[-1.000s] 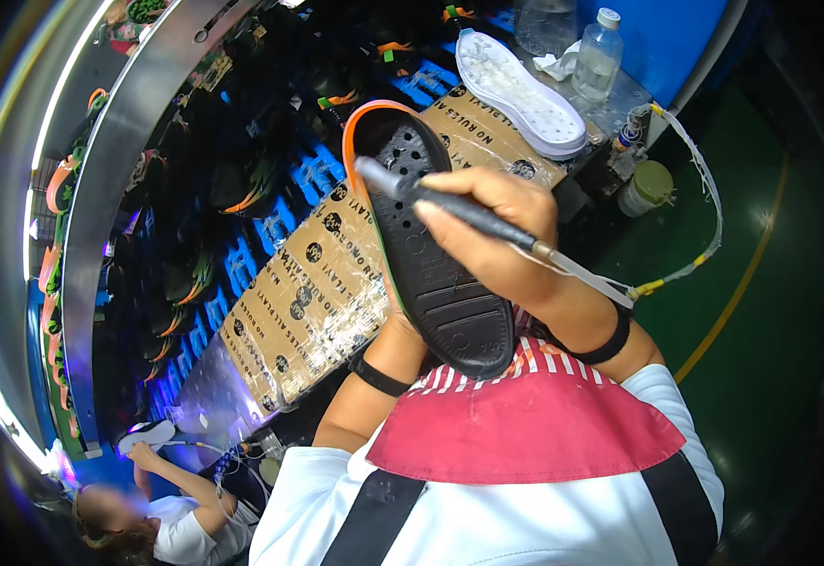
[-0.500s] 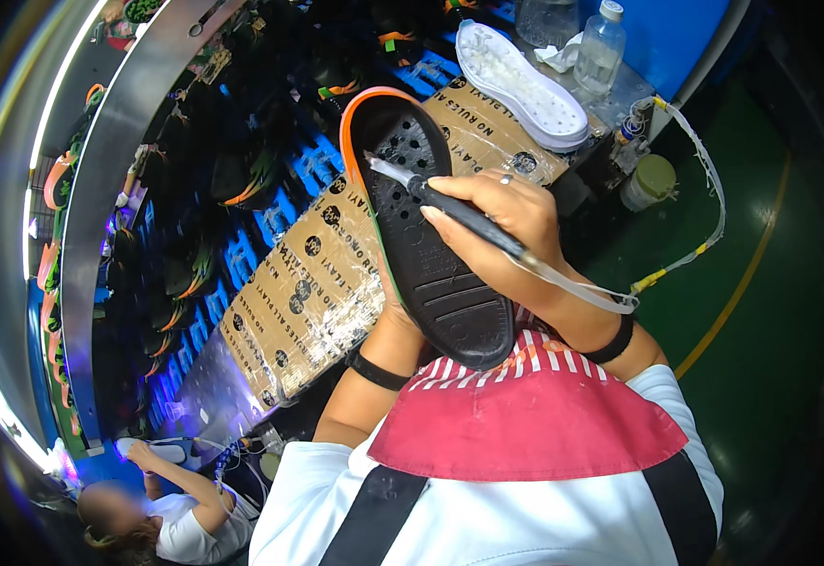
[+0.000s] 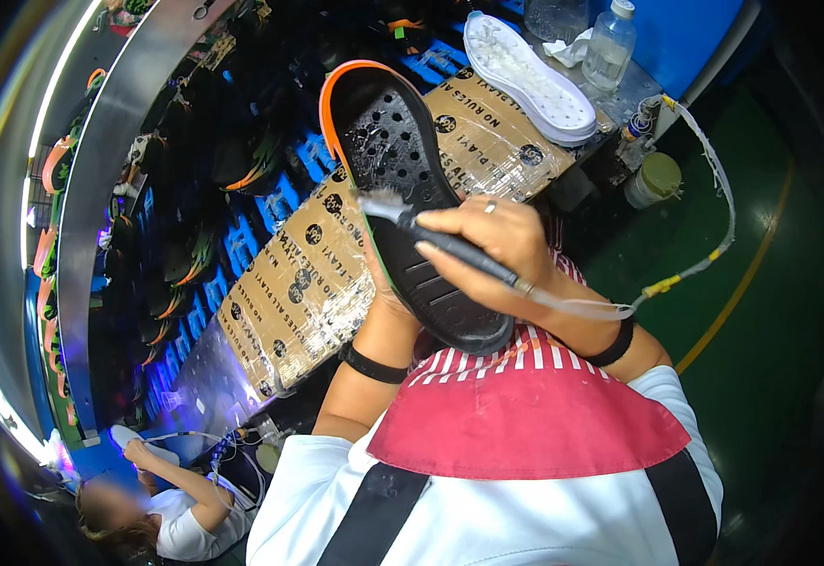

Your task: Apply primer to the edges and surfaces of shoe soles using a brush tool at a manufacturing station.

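A black shoe sole [image 3: 395, 156] with an orange-edged toe is tilted in front of my chest, its holed inner side facing up. My left hand [image 3: 381, 288] grips it from below and along its left edge; most of those fingers are hidden behind it. In my right hand [image 3: 506, 247] is a dark-handled brush [image 3: 464, 253], pinched like a pen. Its blurred bristles are at the sole's left edge, near the middle of its length. A thin clear tube [image 3: 572, 307] runs from the brush's rear end past my right wrist.
Beneath lies a cardboard-covered bench [image 3: 303, 274]. White soles [image 3: 530, 90] holding whitish bits sit beyond, beside a clear bottle [image 3: 610, 47]. A yellowish cup [image 3: 655, 179] hangs at the right end. Dark shoe pieces [image 3: 247, 165] line a blue rack. Another person [image 3: 185, 514] works at lower left.
The brush has moved from the toe area down along the left edge toward the middle. The sole has shifted slightly up and left.
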A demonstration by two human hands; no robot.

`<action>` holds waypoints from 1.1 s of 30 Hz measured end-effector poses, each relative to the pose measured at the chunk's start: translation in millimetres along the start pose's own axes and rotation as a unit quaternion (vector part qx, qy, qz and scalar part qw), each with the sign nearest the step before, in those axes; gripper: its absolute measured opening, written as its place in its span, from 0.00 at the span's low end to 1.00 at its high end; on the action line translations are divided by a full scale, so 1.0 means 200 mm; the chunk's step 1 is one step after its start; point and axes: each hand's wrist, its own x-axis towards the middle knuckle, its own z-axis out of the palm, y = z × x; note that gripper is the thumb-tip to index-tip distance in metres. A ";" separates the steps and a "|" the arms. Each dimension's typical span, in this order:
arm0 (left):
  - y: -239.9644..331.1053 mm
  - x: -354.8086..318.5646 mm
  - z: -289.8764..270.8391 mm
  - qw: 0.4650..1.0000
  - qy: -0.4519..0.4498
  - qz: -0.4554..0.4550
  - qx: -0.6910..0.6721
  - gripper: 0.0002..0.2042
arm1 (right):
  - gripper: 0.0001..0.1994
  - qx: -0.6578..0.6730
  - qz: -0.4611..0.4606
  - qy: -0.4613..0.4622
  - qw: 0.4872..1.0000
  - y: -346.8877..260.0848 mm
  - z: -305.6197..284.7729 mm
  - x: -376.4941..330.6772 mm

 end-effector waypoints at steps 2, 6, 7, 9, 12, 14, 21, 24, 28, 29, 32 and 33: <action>-0.01 0.01 0.02 0.991 -0.077 0.044 0.105 0.38 | 0.11 0.042 -0.022 -0.039 0.998 0.00 0.02 -0.02; 0.02 0.00 0.09 0.983 -0.139 0.063 0.100 0.38 | 0.11 0.137 0.064 -0.084 0.985 -0.06 -0.06 0.02; 0.03 -0.01 0.08 0.988 -0.103 0.059 0.101 0.31 | 0.11 0.120 0.101 -0.060 0.986 -0.06 -0.07 0.01; 0.09 0.02 0.02 0.998 -0.055 0.021 0.037 0.30 | 0.10 0.066 0.111 -0.008 0.992 -0.04 -0.06 0.00; 0.06 0.01 -0.01 0.988 -0.035 0.067 0.132 0.41 | 0.10 0.018 0.065 -0.001 0.998 0.01 -0.03 -0.04; 0.03 0.02 0.03 0.984 -0.039 0.064 0.159 0.42 | 0.10 0.045 0.065 -0.017 0.997 0.00 0.01 -0.06; 0.11 0.08 0.04 0.978 -0.177 0.051 0.096 0.31 | 0.11 0.216 0.229 -0.129 0.940 -0.06 -0.07 -0.04; 0.13 0.05 0.09 0.976 -0.188 0.055 0.093 0.31 | 0.12 0.165 0.228 -0.094 0.955 -0.05 -0.08 -0.04; 0.11 0.05 0.10 0.983 -0.136 0.079 0.090 0.42 | 0.11 0.095 0.086 -0.144 0.981 -0.02 -0.04 -0.08; 0.12 0.06 0.08 0.978 -0.169 0.075 0.097 0.42 | 0.10 0.128 0.060 -0.145 0.979 -0.01 -0.02 -0.08; 0.13 0.03 0.09 0.988 -0.139 0.063 0.038 0.42 | 0.10 0.200 0.123 -0.237 0.943 -0.03 -0.09 -0.06; 0.15 0.05 0.07 0.980 -0.159 0.084 0.083 0.43 | 0.10 0.230 0.182 -0.248 0.923 -0.07 -0.10 -0.04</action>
